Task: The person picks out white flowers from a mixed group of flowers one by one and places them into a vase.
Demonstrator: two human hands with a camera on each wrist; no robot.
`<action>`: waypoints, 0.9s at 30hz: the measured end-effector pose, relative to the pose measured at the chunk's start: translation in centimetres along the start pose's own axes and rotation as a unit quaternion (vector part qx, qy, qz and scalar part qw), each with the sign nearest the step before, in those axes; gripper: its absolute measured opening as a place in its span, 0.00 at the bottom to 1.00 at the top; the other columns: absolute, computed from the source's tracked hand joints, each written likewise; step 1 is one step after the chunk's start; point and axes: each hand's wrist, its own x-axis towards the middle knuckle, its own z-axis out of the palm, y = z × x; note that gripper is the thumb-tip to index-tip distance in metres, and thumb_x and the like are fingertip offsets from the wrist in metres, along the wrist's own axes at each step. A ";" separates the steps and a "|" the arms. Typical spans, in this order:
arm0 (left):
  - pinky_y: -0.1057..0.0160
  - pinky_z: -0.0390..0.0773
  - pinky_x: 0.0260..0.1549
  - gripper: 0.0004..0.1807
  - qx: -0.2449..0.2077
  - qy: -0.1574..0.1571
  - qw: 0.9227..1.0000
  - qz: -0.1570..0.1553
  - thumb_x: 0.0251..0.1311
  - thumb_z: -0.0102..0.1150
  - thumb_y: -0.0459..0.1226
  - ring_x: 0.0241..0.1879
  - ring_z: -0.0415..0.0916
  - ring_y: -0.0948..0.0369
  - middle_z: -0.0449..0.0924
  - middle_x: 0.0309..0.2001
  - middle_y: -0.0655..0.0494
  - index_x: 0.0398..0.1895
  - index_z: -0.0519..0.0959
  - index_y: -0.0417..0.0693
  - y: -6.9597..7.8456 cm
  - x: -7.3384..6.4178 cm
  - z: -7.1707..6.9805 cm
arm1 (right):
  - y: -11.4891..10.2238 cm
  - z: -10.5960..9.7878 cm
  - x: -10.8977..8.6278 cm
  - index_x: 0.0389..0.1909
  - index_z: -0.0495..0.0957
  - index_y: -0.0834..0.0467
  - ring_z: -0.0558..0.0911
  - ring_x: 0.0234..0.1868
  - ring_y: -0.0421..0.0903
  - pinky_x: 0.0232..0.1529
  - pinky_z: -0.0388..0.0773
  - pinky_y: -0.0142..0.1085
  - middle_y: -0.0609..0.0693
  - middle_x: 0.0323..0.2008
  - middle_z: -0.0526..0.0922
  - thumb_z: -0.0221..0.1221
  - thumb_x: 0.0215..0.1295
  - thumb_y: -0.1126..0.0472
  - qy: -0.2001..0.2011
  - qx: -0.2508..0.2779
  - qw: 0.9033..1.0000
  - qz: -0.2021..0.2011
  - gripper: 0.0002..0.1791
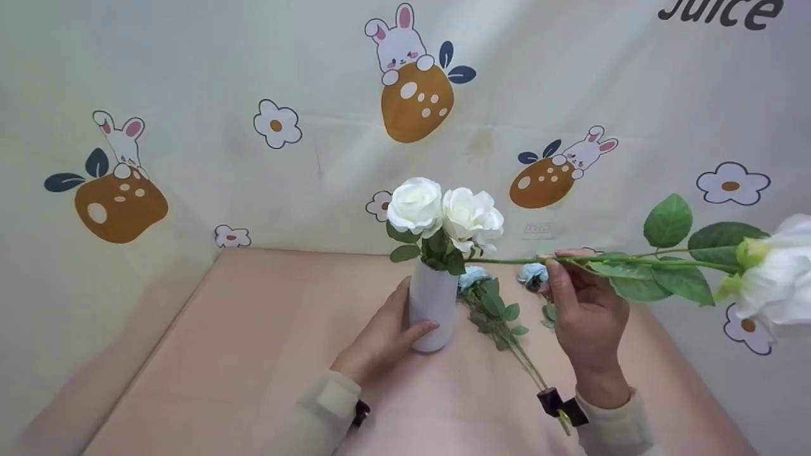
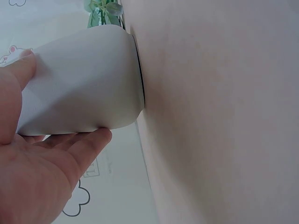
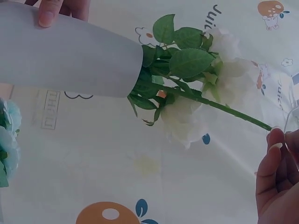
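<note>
A white vase (image 1: 434, 310) stands tilted slightly on the table, and my left hand (image 1: 383, 335) grips its side, thumb in front. Two white roses (image 1: 415, 206) with green leaves rise from its mouth. To the right, my right hand (image 1: 589, 316) pinches the green stem (image 3: 233, 112) of another white rose (image 1: 779, 272), held nearly level, its bloom pointing right and partly cut off by the frame edge. In the right wrist view, the stem's far end reaches the leaves at the vase mouth; how far inside it lies is hidden.
Light blue flowers (image 1: 474, 277) with long green stems lie on the pinkish table (image 1: 253, 354) right of the vase. Another blue flower (image 1: 532, 275) is partly behind my right hand. A printed cloth (image 1: 190, 63) with rabbits and fruit hangs behind the table.
</note>
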 end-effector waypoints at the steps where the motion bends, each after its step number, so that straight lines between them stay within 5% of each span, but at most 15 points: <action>1: 0.40 0.62 0.85 0.52 0.001 0.000 1.000 -0.001 0.73 0.70 0.55 0.83 0.64 0.47 0.65 0.83 0.47 0.90 0.50 0.54 0.0 0.0 0.0 | 0.0 0.1 0.0 0.51 0.79 0.81 0.84 0.28 0.40 0.30 0.84 0.26 0.48 0.42 0.89 0.58 0.70 0.85 0.000 0.000 1.000 -0.001 0.11; 15: 0.39 0.62 0.85 0.53 -0.005 -0.002 1.000 -0.009 0.73 0.69 0.56 0.83 0.64 0.46 0.64 0.84 0.47 0.90 0.50 0.55 0.0 0.1 0.2 | 0.4 2.1 0.7 0.53 0.85 0.72 0.80 0.27 0.37 0.30 0.82 0.25 0.39 0.37 0.89 0.61 0.73 0.80 -0.025 -0.086 0.996 0.022 0.12; 22: 0.41 0.64 0.84 0.52 0.002 0.001 1.000 0.003 0.73 0.69 0.56 0.81 0.67 0.48 0.66 0.82 0.47 0.89 0.50 0.55 -0.2 0.1 0.2 | 1.6 4.1 1.7 0.53 0.88 0.63 0.80 0.25 0.37 0.28 0.77 0.25 0.46 0.34 0.87 0.64 0.78 0.69 -0.060 -0.168 0.983 0.037 0.09; 27: 0.41 0.65 0.84 0.51 -0.001 0.000 1.000 0.002 0.73 0.70 0.54 0.81 0.68 0.48 0.67 0.81 0.47 0.89 0.51 0.55 -0.1 0.2 0.0 | 3.0 5.5 1.8 0.45 0.88 0.58 0.73 0.22 0.36 0.25 0.69 0.29 0.49 0.25 0.83 0.64 0.79 0.63 -0.098 -0.233 0.966 0.051 0.05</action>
